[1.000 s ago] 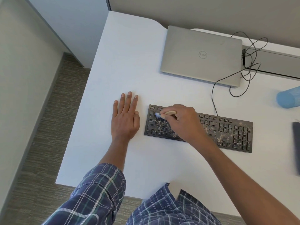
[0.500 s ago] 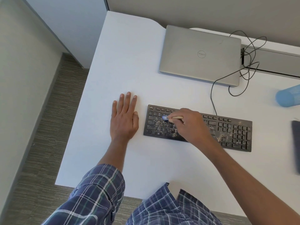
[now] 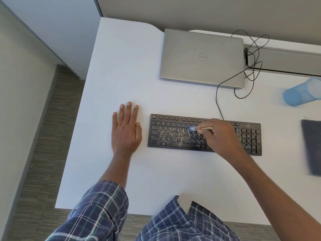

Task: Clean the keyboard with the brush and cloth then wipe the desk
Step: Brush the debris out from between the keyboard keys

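Observation:
A black keyboard (image 3: 173, 134) speckled with pale crumbs and dust lies on the white desk (image 3: 121, 66). My right hand (image 3: 220, 136) grips a small brush (image 3: 199, 128) by its wooden handle, and the blurred pale bristles touch the keys near the keyboard's middle. My left hand (image 3: 126, 131) rests flat on the desk just left of the keyboard, fingers straight, holding nothing. A dark cloth (image 3: 312, 146) lies at the right edge of the desk, partly cut off by the frame.
A closed grey laptop (image 3: 201, 56) sits behind the keyboard. A thin black cable (image 3: 218, 94) runs from the keyboard to a tangle by the laptop's right side. A blue container (image 3: 300, 93) lies on its side at the far right. The desk's left edge drops to carpet.
My right hand has swept the brush rightward along the keys, from the keyboard's left end to its middle. My left hand has stayed flat on the desk.

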The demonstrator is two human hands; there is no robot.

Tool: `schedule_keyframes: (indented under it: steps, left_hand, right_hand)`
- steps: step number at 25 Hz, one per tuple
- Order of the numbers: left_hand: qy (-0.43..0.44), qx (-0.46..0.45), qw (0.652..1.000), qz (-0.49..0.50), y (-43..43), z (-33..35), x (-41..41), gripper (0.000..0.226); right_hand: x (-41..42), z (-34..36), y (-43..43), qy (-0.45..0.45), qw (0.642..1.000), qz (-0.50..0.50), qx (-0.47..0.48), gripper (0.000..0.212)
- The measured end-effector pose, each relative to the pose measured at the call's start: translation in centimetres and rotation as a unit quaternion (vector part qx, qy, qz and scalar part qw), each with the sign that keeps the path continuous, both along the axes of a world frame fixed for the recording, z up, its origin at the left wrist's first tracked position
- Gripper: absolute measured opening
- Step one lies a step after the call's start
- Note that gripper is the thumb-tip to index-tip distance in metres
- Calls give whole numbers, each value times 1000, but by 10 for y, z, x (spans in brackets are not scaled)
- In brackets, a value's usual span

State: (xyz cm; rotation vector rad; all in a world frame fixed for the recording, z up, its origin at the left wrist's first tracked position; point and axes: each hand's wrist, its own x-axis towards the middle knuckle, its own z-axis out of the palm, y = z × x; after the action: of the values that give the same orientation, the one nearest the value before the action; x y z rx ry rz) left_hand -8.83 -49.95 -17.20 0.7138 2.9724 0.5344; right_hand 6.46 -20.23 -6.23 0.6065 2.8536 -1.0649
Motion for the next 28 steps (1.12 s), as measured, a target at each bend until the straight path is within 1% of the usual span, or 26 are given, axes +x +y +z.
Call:
schedule_keyframes:
  steps: [2,5,9,14,17,21,26,28]
  left_hand:
    - [0,0,1000,0,0,0,0,70]
    - [1,1,1000,0,0,0,-1,70]
    - [-1,-5,1000,-2,-1,0,-1,70]
    - [-2,-9,1000,-3,-1,-1,-1,71]
    - [-5,-5,1000,-2,0,-2,-2,71]
    - [-9,-12,1000,0,-1,-3,-2,70]
    - [-8,-11,1000,-2,-1,-3,-2,70]
    - [-8,-9,1000,-1,-1,-3,-2,70]
  right_hand:
    - [4,1,5,-7,1000,-11,4,28]
    - [10,1,12,-13,999,-31,5,34]
    - [17,5,20,-10,999,-46,-5,34]
    - [24,9,28,-17,998,-53,4,36]
    - [29,14,33,-20,997,-68,-1,32]
    - [37,17,40,-35,993,-113,-26,25]
    - [46,18,51,-47,988,-144,2,45]
    - [50,19,56,-49,988,-149,8,40]
